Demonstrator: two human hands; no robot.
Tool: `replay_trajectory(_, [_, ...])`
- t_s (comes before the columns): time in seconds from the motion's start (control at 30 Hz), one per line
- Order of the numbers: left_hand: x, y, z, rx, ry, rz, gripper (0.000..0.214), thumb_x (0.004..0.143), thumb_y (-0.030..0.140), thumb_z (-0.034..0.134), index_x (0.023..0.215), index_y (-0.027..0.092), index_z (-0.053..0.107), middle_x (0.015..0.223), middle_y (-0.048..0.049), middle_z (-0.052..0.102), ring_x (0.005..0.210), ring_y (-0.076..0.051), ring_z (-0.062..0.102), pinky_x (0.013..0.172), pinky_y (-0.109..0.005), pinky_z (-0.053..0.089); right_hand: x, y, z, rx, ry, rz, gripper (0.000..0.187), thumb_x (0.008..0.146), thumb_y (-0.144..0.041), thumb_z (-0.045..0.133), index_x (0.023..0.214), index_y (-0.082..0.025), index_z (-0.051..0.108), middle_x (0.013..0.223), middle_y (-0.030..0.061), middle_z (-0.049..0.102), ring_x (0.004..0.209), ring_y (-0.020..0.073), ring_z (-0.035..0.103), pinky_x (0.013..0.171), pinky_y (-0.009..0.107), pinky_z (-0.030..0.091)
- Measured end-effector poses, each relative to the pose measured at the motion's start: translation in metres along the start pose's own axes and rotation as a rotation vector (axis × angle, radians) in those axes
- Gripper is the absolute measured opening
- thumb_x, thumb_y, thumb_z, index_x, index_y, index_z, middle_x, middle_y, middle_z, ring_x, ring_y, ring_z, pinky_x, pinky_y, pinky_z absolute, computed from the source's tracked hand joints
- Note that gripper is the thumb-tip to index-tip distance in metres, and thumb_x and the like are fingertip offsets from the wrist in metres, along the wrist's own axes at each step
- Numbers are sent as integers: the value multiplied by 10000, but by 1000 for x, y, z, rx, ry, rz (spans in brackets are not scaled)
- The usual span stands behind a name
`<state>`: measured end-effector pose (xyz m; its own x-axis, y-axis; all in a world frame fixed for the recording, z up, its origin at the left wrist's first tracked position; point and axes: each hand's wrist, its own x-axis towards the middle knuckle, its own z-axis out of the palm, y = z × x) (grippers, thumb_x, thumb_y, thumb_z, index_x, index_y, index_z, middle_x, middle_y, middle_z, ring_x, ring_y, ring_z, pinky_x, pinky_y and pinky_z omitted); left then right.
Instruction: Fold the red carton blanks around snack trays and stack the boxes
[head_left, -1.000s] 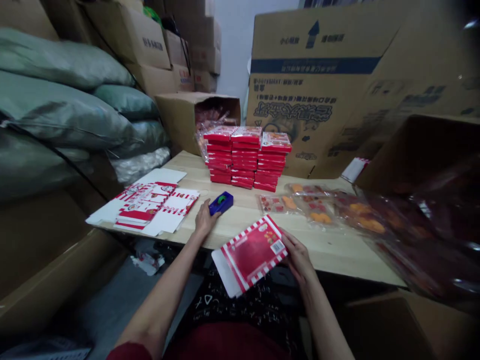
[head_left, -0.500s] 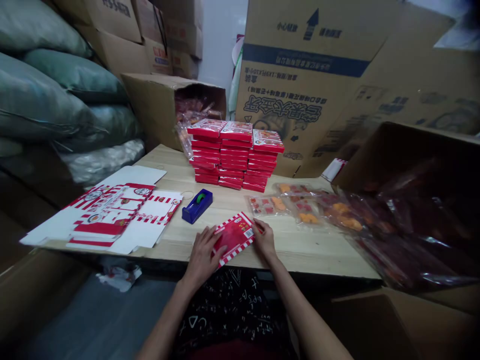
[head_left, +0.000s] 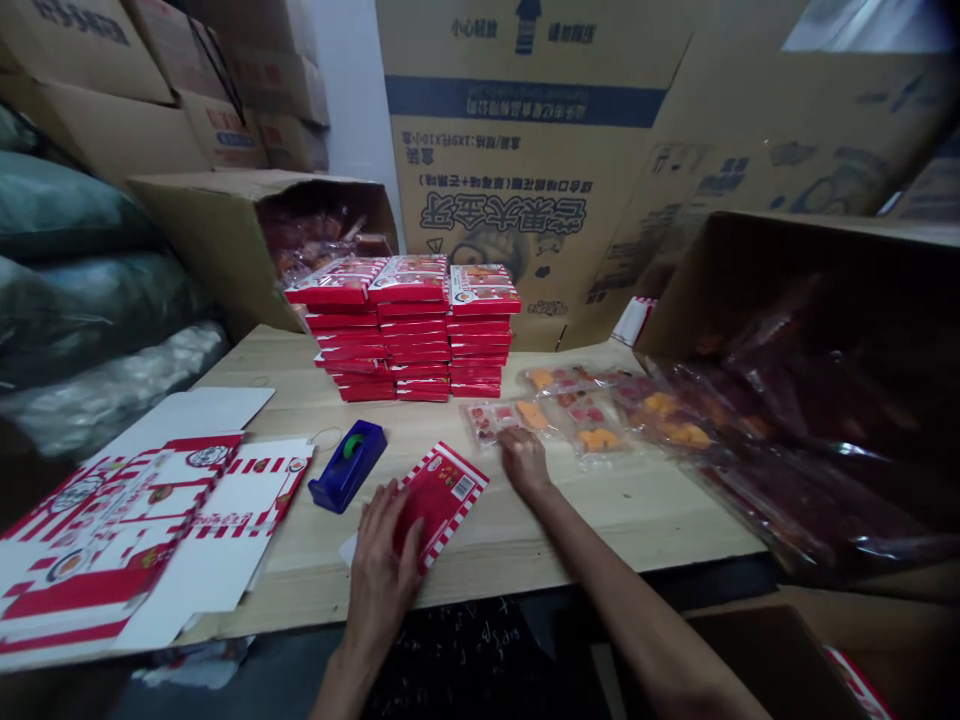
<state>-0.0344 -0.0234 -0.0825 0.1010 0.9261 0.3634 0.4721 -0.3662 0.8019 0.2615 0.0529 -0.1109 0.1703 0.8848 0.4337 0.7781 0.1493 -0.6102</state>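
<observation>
At far left, flattened red-and-white printed cartons (head_left: 172, 520) overlap on a wooden table (head_left: 562, 540). Just right of them stands a blue tape dispenser (head_left: 349, 465) with a green core. Next, the left hand (head_left: 384, 555) lies palm-down over the left part of a red folded carton (head_left: 450, 490), fingers extended and loosely spread, resting on it rather than gripping. Behind stand three columns of packed red boxes (head_left: 412, 340). Further right, the right hand (head_left: 525, 460) has its fingers curled nearly together at the near edge of a clear sweets packet (head_left: 484, 418); whether they pinch it, I cannot tell. The packet lies just beyond those fingertips, its long axis running left to right; the right hand is clearly nearer. More sweets packets (head_left: 596, 438) lie to its right. Half a second earlier, the right hand was at the red carton's right end; now it is at the packet.
</observation>
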Motion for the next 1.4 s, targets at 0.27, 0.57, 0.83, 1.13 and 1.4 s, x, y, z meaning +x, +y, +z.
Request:
replay_trajectory(0.27, [44, 69, 72, -1143, -399, -896, 559, 804, 530, 812, 1221, 185, 672, 1231, -176, 746, 1117, -290, 737, 994, -413, 580, -71, -28, -36, 109, 168, -49, 335, 1030, -218, 443, 1174, -216, 746, 1201, 128, 764, 1186, 262, 675, 1127, 484, 468])
replay_trajectory(0.57, [32, 77, 78, -1086, -232, -921, 420, 671, 226, 917, 1040, 134, 739, 815, -57, 771, 678, -173, 715, 599, -248, 575, -138, -90, -91, 559, -53, 22, 303, 936, -251, 695, 1211, -354, 769, 1243, 55, 769, 1223, 294, 673, 1149, 588, 451])
replay_trajectory(0.83, [-24, 68, -96, -893, 488, -594, 473, 760, 256, 862, 1210, 191, 733, 1036, -44, 803, 807, -182, 769, 745, -275, 650, -65, -114, -100, 424, -460, -217, 771, 786, -244, 861, 1472, -423, 559, 1616, -1, 485, 1589, 332, 243, 1272, 651, 171])
replay_trajectory(1.13, [-98, 14, -146, -789, 693, -819, 568, 653, 153, 906, 1186, 213, 720, 842, 14, 797, 621, -136, 747, 574, -197, 616, -3, -143, 50, -144, -1025, -545, 1295, 393, -121, 986, 1555, -359, 465, 1669, 144, 385, 1559, 506, 189, 1208, 738, 86])
replay_trajectory(1.4, [-104, -5, -143, -761, 677, -868, 624, 618, 270, 951, 1199, 216, 732, 1017, -38, 820, 826, -184, 791, 701, -224, 633, -13, -121, 46, -45, -1028, -551, 1314, 513, -262, 922, 1650, -293, 264, 1535, 171, 504, 1456, 437, 417, 1251, 646, 149])
